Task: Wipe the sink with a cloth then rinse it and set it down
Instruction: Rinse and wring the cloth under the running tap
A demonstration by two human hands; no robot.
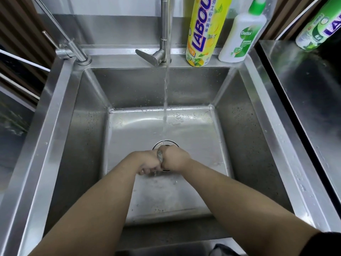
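Deep in the steel sink [77, 145], my left hand [147, 162] and my right hand [174, 159] are pressed together over the drain [166, 143]. Both are clenched on a small grey cloth [159, 156], of which only a twisted strip shows between the fists. Water drips from under the hands. The faucet [165, 30] at the back is running, and its stream [166, 93] falls just beyond the hands onto the drain area.
A yellow dish-soap bottle [204, 30] and a white Dettol bottle [239, 37] stand on the back ledge right of the faucet. A second tap [73, 50] sits at the back left corner. A steel counter [304, 93] with a green bottle [319, 26] lies to the right.
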